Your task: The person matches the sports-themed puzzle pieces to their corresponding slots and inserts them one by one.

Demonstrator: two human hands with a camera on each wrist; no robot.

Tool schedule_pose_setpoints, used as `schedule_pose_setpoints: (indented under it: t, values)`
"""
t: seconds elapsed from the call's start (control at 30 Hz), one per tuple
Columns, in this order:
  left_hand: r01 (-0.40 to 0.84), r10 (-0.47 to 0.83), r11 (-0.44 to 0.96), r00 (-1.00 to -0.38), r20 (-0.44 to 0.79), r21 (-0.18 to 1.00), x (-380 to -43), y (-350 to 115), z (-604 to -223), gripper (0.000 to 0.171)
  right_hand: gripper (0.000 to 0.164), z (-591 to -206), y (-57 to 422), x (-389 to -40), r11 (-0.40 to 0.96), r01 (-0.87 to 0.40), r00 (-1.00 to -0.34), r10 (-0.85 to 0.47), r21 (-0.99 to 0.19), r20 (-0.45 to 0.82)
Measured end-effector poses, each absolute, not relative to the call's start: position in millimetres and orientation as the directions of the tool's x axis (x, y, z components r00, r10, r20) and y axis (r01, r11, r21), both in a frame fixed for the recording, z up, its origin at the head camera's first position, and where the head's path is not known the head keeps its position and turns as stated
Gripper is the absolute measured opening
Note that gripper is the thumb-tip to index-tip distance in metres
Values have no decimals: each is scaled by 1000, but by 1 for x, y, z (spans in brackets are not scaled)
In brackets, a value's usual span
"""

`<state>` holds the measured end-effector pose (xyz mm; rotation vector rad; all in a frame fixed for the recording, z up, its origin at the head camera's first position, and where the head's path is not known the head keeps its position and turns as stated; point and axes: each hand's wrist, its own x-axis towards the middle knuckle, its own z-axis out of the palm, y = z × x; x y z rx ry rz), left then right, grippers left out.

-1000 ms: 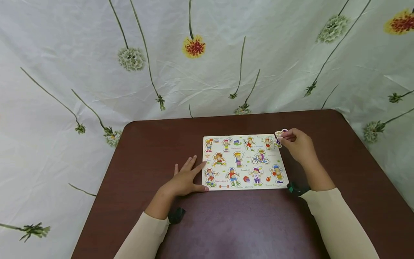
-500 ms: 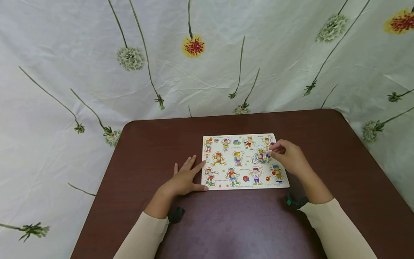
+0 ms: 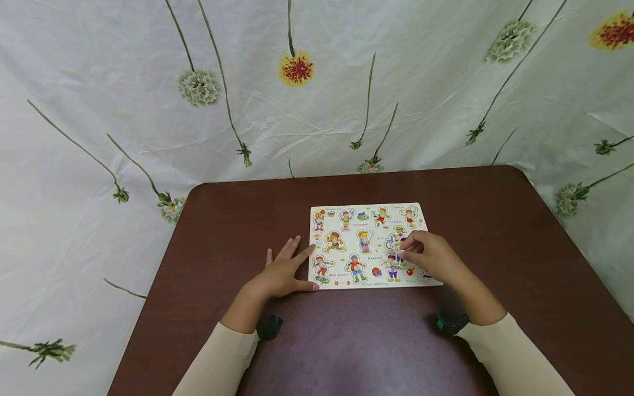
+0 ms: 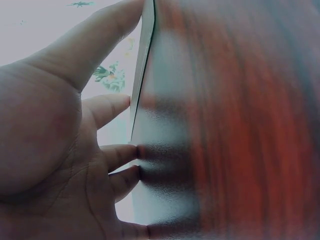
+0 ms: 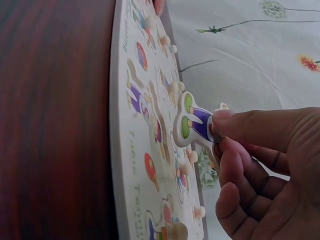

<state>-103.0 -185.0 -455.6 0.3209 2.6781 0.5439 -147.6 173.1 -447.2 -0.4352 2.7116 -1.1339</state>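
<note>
A white wooden peg puzzle board (image 3: 346, 280) printed with sports figures lies on the table. Fingers spread, my left hand (image 3: 280, 273) rests at its left side, thumb and index fingertip touching the edge. My right hand (image 3: 431, 256) is over the board's right part and pinches a puzzle piece (image 5: 200, 120), a figure in purple with green shoes. In the right wrist view this piece is tilted and raised off the board, near a figure-shaped recess (image 5: 140, 102) with a matching purple picture. Several other pieces with round pegs (image 5: 177, 231) sit in the board.
The dark reddish-brown table (image 3: 238, 220) has rounded far corners. Behind it hangs a white cloth (image 3: 337, 110) with a dandelion print. A dark band with a device is on the left wrist (image 3: 269, 328), and another on the right wrist (image 3: 451, 323).
My right hand has moved left and nearer to me with the puzzle piece, from the board's upper right corner to above its lower right part. The left hand has stayed in place.
</note>
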Motion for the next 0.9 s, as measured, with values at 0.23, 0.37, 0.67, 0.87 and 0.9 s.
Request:
schedule_pose_setpoints:
  t: [0.23, 0.37, 0.67, 0.87, 0.9]
  values:
    - [146, 294, 900, -899, -324, 410, -103, -185, -455, 95, 9, -456, 164, -144, 644, -235, -908, -412, -728, -71]
    - [144, 294, 900, -898, -328, 411, -103, -186, -456, 95, 9, -459, 161, -143, 643, -264, -894, -442, -719, -67]
    - [137, 290, 899, -898, -331, 416, -102, -185, -455, 95, 8, -462, 158, -143, 657, -298, -879, -472, -692, -70]
    - [137, 293, 896, -899, -327, 423, -102, -186, -456, 95, 7, -466, 157, -146, 657, -308, -869, -489, -688, -78]
    - [136, 290, 897, -898, -329, 421, -102, -186, -457, 96, 7, -467, 157, -146, 655, -307, -867, -492, -690, -82]
